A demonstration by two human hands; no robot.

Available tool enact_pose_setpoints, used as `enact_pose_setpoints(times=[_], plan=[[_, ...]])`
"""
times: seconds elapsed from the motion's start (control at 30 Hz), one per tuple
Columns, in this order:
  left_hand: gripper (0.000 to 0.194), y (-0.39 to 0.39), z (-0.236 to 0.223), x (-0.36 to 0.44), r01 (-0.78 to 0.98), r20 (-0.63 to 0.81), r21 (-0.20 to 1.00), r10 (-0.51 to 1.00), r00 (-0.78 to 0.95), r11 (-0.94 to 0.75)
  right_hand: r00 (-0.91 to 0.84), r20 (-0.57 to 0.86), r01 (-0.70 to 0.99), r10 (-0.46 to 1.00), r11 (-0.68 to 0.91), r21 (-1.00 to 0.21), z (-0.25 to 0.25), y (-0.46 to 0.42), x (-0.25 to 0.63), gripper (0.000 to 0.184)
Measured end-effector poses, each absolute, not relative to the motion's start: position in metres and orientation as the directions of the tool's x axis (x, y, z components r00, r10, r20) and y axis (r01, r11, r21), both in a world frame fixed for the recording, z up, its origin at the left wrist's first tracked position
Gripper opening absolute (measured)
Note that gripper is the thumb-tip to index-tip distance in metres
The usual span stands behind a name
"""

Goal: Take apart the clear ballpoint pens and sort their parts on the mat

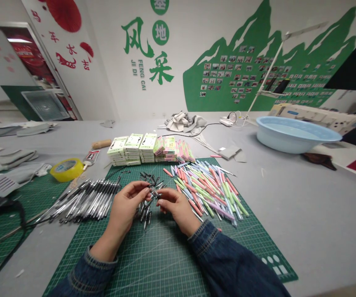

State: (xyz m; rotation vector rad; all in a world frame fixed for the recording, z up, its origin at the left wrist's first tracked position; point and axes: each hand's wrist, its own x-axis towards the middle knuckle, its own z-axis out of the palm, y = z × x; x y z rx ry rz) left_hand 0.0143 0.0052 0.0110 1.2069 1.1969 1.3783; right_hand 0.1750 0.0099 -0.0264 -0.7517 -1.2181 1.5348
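My left hand and my right hand meet above the green cutting mat, fingertips pinched close together. Between them is a small dark piece with a clear end, like a black pen part; the fingers partly cover it. Beneath and behind the fingertips lies a loose heap of black pen caps or tips. Left of my left hand, clear-barrelled black pens lie side by side in a pile. A larger heap of pink, green, blue and purple pens spreads beside my right hand.
Stacked pen boxes stand at the mat's far edge. To the left are a yellow tape roll and grey cloth pieces. A blue basin sits at the right, before a sewing machine. A black cable crosses the table behind.
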Motion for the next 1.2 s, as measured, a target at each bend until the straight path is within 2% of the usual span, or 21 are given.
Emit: enact_pose_setpoints(times=[0.27, 0.53, 0.67, 0.93, 1.07, 1.2], plan=[[0.03, 0.006, 0.009, 0.015, -0.125, 0.052, 0.99, 0.992, -0.113, -0.066, -0.282, 0.129, -0.295, 0.951, 0.042, -0.955, -0.027, 0.007, 0.169, 0.025], [0.03, 0.005, 0.01, 0.017, -0.076, 0.067, 0.994, 0.989, -0.128, -0.077, -0.277, 0.113, -0.29, 0.954, 0.029, -0.957, -0.025, 0.003, 0.166, 0.025], [0.029, 0.003, 0.009, 0.019, -0.002, 0.105, 0.994, 0.985, -0.136, -0.107, -0.248, 0.111, -0.271, 0.962, 0.041, -0.962, -0.024, 0.002, 0.166, 0.026], [0.023, -0.006, 0.004, 0.027, 0.36, 0.328, 0.895, 0.935, -0.133, -0.263, -0.177, 0.11, -0.267, 0.978, 0.059, -0.962, -0.022, -0.002, 0.166, 0.022], [0.021, -0.007, 0.002, 0.029, 0.382, 0.363, 0.875, 0.925, -0.112, -0.298, -0.158, 0.1, -0.279, 0.982, 0.053, -0.959, -0.023, -0.002, 0.165, 0.021], [0.021, -0.006, 0.0, 0.031, 0.358, 0.338, 0.892, 0.933, -0.121, -0.277, -0.159, 0.088, -0.286, 0.983, 0.039, -0.957, -0.024, -0.002, 0.164, 0.019]])
